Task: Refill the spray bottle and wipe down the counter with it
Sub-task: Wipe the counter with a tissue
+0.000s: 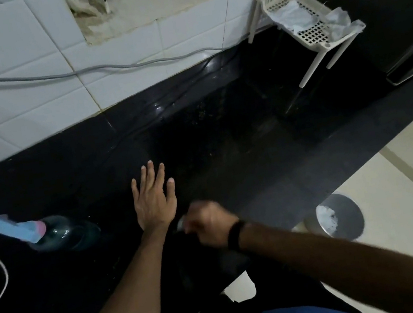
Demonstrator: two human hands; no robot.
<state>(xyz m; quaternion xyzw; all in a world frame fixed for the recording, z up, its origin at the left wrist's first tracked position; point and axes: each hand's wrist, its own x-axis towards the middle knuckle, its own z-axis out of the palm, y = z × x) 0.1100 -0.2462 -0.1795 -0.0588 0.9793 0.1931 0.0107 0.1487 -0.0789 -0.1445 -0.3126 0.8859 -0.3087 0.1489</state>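
Note:
My left hand [153,196] lies flat on the black counter [224,137], fingers spread, holding nothing. Just right of it, my right hand [210,224] is a blurred fist with a black band on the wrist. A small grey piece [181,223] sticks out of the fist's left side; I cannot tell what it is. A clear plastic bottle [57,233] with a blue and pink label stands on the counter at the far left, apart from both hands. No spray head shows on it.
A white slotted rack [316,36] with crumpled plastic on it stands at the back right, next to a dark appliance [379,4]. A grey cable [103,68] runs along the tiled wall. White cord [0,272] loops at the left. On the floor stands a round metal bin [346,215].

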